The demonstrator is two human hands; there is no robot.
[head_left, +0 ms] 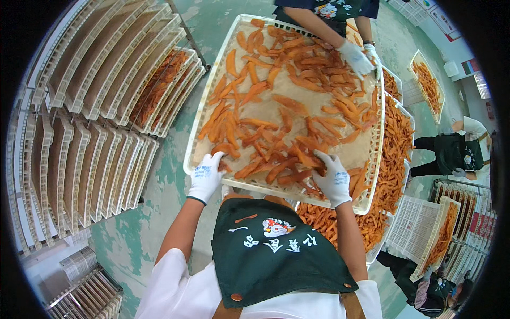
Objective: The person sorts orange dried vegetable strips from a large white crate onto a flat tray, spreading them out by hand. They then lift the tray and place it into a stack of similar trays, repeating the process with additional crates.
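A large white plastic tray (191,149) with a tan liner lies before me, strewn with orange dried-fruit or sweet-potato strips (293,104). My left hand (206,175), in a white glove, is at the tray's near left corner, its fingers over the rim beside some strips; its grip is partly hidden. My right hand (332,177), gloved too, holds orange strips between thumb and fingers over the near right part of the tray. Across the tray, a co-worker's gloved hands (356,60) are at the far right corner, one blurred above the strips.
Racks of stacked trays (91,167) stand at the left. Under the tray's right side lie crates heaped with orange strips (392,159). Further right, one co-worker (458,153) stands and another (430,291) holds a tilted tray (438,237). A wheeled rack stands at lower left.
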